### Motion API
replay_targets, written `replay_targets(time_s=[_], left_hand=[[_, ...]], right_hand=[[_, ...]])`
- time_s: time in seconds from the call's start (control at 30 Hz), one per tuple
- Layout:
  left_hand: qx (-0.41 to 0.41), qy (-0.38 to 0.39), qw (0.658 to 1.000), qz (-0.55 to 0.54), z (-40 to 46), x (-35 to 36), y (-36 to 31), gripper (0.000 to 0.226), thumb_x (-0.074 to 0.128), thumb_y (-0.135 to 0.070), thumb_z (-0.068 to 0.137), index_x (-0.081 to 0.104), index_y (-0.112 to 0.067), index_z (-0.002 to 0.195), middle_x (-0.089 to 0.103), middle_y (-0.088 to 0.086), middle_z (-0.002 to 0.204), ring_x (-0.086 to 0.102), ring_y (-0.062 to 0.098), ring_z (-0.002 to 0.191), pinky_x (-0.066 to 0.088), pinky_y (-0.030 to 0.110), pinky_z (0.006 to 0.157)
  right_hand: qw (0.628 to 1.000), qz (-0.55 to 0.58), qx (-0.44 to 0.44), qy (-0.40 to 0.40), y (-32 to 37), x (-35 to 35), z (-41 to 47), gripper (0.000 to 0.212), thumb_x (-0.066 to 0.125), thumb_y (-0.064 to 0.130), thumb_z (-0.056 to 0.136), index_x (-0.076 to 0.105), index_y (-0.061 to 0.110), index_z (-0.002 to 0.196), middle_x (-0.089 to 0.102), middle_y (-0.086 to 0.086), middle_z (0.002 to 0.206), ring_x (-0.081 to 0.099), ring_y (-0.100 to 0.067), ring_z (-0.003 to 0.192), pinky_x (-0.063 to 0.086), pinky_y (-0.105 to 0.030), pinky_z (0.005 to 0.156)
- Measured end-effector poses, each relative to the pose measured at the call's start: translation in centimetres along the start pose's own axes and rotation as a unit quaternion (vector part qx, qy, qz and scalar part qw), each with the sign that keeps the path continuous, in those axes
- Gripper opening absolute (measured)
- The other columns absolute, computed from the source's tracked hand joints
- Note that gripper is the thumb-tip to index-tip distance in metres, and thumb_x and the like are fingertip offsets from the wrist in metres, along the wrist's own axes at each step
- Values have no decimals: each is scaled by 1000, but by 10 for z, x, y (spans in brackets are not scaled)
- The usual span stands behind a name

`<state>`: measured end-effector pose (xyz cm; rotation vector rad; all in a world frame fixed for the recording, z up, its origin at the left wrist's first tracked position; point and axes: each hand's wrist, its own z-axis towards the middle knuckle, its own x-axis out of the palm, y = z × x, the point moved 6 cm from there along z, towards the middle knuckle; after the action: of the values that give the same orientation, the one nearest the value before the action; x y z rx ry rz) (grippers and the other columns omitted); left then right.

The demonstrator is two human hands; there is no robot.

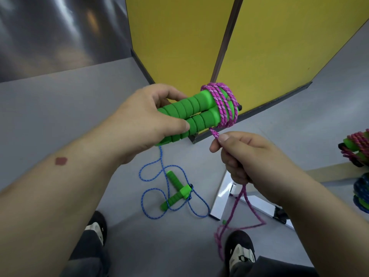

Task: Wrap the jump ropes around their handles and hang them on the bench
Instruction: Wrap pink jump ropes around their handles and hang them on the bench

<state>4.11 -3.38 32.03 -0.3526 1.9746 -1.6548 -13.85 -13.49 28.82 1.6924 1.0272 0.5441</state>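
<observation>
My left hand (143, 120) grips two green foam handles (191, 114) held side by side, pointing up and right. Several turns of pink rope (225, 104) are wound around their far ends. My right hand (245, 156) pinches the loose pink rope just below the coil; the rest hangs through my fist down to the floor (237, 228). A blue jump rope (157, 194) with green handles (175, 188) lies loose on the grey floor below. At the right edge, wrapped pink (357, 144) and blue (362, 194) ropes hang on a bench (335, 172).
A yellow partition (179, 43) with a dark base stands right behind the handles. The bench's white metal leg (221, 198) reaches the floor by my right foot (239, 250). My left foot (96, 226) stands near the blue rope. Grey floor lies to the left.
</observation>
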Motion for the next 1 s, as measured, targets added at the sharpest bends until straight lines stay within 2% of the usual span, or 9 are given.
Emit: replay_targets(time_s=[0.2, 0.33, 0.4, 0.47, 0.53, 0.63, 0.73, 0.9, 1.0], left_hand=[[11, -16, 992, 128, 0, -1, -2, 40, 88, -16, 77, 70, -39, 104, 71, -10, 94, 71, 31, 84, 61, 50, 67], [26, 5, 983, 182, 0, 1, -4, 38, 86, -13, 77, 71, -41, 96, 69, -14, 85, 69, 24, 76, 57, 40, 59], [29, 26, 979, 200, -1, 2, -4, 38, 86, -12, 77, 73, -42, 96, 68, -17, 82, 65, 13, 64, 50, 28, 49], [27, 46, 977, 208, -2, 3, -4, 40, 84, -9, 77, 75, -43, 97, 67, -20, 77, 59, 0, 58, 42, 15, 45], [27, 64, 975, 212, -2, 3, -5, 42, 83, -5, 78, 75, -43, 96, 68, -24, 76, 58, -5, 57, 39, 9, 45], [31, 88, 967, 236, -3, 4, -6, 45, 83, -3, 77, 75, -44, 93, 68, -30, 77, 59, -7, 58, 37, 8, 45], [25, 131, 951, 278, -7, 10, -3, 46, 82, -4, 77, 74, -47, 88, 64, -37, 79, 60, -10, 63, 39, 8, 46], [7, 195, 959, 205, -13, 15, -3, 48, 87, 3, 73, 79, -41, 92, 70, -28, 76, 64, -8, 64, 43, 8, 49], [4, 240, 965, 105, -17, 15, -8, 48, 89, 8, 65, 82, -30, 93, 77, -13, 82, 70, 0, 69, 52, 13, 57]], right_hand=[[997, -62, -50, -21, 6, -3, -1, 24, 56, 29, 101, 73, 17, 89, 36, 3, 58, 27, -15, 50, 24, -29, 49], [992, -90, -83, -31, 12, -4, -4, 24, 60, 43, 87, 75, 24, 88, 34, -8, 62, 28, -24, 56, 27, -36, 53], [990, -89, -102, -27, 14, -6, -6, 21, 62, 37, 90, 74, 21, 85, 41, -1, 56, 34, -21, 53, 29, -29, 52], [988, -99, -113, -27, 16, -8, -7, 19, 63, 24, 97, 73, 18, 82, 49, 16, 51, 40, -7, 48, 34, -19, 49], [985, -123, -119, -31, 18, -10, -7, 18, 62, 18, 97, 73, 17, 82, 53, 18, 51, 43, -3, 48, 37, -16, 50], [976, -160, -145, -38, 25, -11, -9, 11, 72, 26, 89, 75, 19, 81, 67, 8, 61, 55, -3, 54, 43, -15, 53], [964, -195, -166, -66, 30, -13, -11, 16, 79, 36, 78, 75, 20, 77, 66, -4, 65, 51, -6, 55, 40, -16, 50], [964, -168, -174, -112, 33, -20, -12, 16, 78, 34, 79, 75, 18, 78, 62, 4, 59, 51, -4, 49, 42, -17, 47], [974, -114, -157, -113, 25, -27, -9, 28, 79, 44, 73, 75, 17, 80, 60, -5, 57, 53, -21, 50, 46, -32, 51]])
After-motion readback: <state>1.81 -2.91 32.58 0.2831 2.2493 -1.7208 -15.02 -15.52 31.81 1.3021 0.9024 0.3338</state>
